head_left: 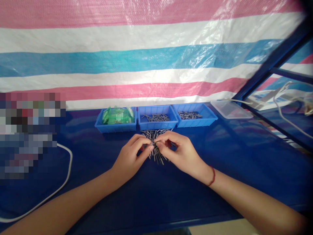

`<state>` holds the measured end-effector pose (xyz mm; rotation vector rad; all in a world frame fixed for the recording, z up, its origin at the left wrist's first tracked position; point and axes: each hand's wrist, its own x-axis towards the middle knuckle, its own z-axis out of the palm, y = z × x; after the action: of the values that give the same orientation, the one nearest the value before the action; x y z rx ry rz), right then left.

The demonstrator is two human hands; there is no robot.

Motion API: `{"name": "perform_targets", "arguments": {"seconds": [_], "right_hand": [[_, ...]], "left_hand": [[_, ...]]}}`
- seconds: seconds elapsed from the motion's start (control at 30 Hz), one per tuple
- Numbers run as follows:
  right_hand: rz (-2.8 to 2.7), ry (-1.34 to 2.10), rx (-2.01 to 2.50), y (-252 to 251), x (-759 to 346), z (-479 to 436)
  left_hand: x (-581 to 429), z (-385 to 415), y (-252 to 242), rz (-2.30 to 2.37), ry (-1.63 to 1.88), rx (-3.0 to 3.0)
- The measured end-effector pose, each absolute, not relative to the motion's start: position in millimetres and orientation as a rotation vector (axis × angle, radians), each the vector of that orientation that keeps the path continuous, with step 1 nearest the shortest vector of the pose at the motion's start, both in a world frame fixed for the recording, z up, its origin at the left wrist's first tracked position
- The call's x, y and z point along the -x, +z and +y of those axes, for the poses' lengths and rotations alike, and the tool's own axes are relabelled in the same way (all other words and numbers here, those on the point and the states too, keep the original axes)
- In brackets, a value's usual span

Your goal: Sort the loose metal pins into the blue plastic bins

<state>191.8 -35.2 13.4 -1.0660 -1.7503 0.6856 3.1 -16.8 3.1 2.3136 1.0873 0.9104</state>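
My left hand (133,151) and my right hand (179,151) meet over the middle of the blue table. Thumbs and forefingers pinch a thin metal pin (154,143) from both sides, held roughly level. Its exact kind is too small to make out. Directly beneath lies a loose pile of similar metal pins (157,158), partly hidden by my fingers. Behind it, a blue bin (157,125) in the middle and another blue bin (199,122) on the right contain more thin metal pins. A third blue bin (116,128), on the left, holds green plastic packets (119,115).
A translucent plastic lid (231,110) lies at the back right beside a dark blue metal frame (271,68). A white cable (69,163) curves across the table's left side, near a blurred-out area. Striped plastic sheeting (137,60) hangs behind the bins.
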Motion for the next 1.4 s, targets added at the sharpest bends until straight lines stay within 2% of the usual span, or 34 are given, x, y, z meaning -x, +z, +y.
{"name": "perform_targets", "arguments": {"seconds": [0.47,0.57,0.7,0.8,0.9,1.2,1.4], "right_hand": [[-1.862,0.623,1.068,16,-196,-29],[-1.815,0.44,1.161,19,-209,-20],[-1.734,0.009,1.391,19,-243,3],[-1.736,-0.284,1.581,14,-268,20],[-1.75,-0.439,1.691,8,-279,28],[-1.939,-0.311,1.534,20,-244,3],[-2.072,-0.141,1.383,21,-224,-12]], "left_hand": [[0,-14,10,1.101,1.029,-2.367],[5,-7,13,1.142,0.945,-2.516],[11,3,15,1.214,0.674,-2.742],[13,6,14,1.292,0.498,-2.756],[14,4,15,1.325,0.35,-2.74],[23,9,19,1.23,0.223,-2.757],[12,4,18,1.228,0.436,-2.48]]}}
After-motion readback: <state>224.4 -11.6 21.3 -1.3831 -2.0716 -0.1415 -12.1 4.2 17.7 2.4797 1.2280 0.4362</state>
